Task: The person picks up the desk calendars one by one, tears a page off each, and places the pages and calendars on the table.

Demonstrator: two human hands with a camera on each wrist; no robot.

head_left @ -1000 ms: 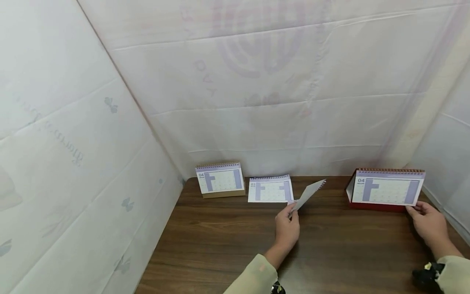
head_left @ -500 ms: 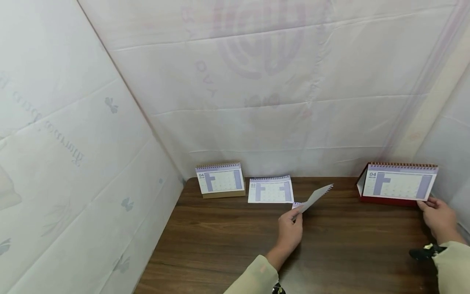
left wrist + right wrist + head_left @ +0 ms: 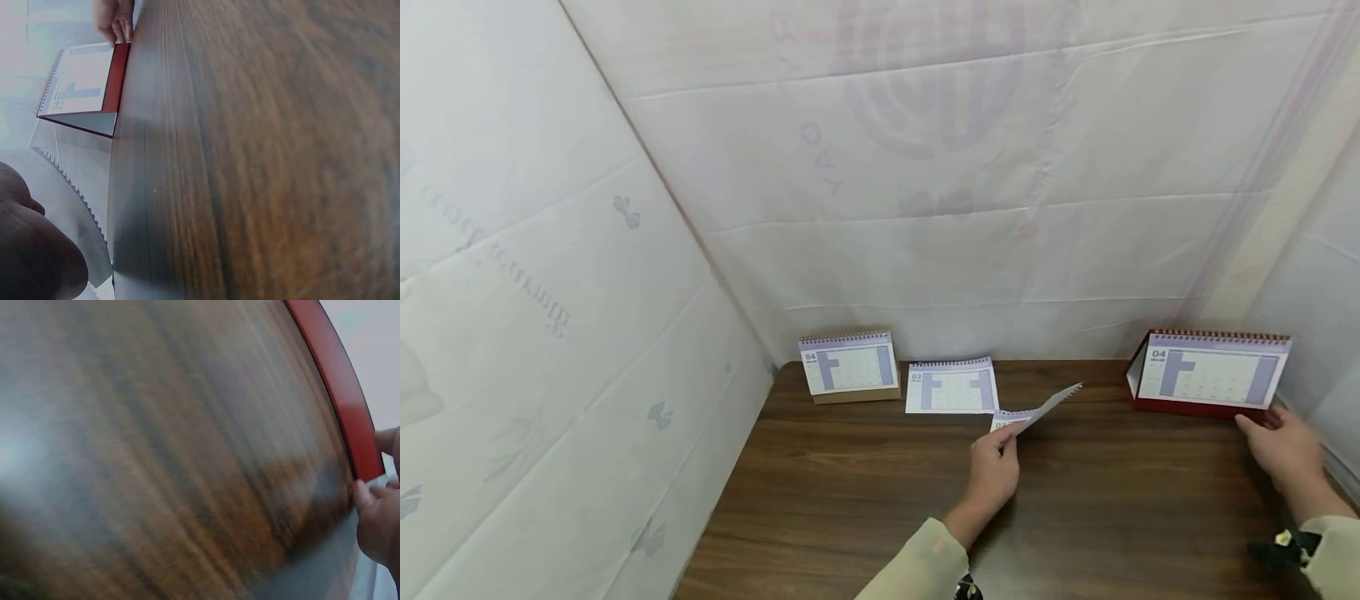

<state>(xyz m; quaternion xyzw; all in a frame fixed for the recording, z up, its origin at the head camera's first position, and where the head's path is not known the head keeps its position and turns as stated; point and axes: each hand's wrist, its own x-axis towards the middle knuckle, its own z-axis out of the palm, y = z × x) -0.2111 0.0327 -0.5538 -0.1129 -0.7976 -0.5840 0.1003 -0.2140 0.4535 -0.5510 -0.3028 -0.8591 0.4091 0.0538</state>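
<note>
Left hand [image 3: 992, 471] pinches a torn sheet [image 3: 1045, 406]; right hand [image 3: 1281, 446] fingers touch the red calendar [image 3: 1210, 379]. Lay the sheet flat on the bench [image 3: 1112, 508], beside the near sheet [image 3: 952, 387].

A torn-off calendar sheet [image 3: 1043, 406] tilts above the table; the red-based desk calendar [image 3: 1210, 380] stands upright.

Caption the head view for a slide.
Left hand pinches a torn calendar page; right hand touches the red-based desk calendar on the wooden table.
</note>
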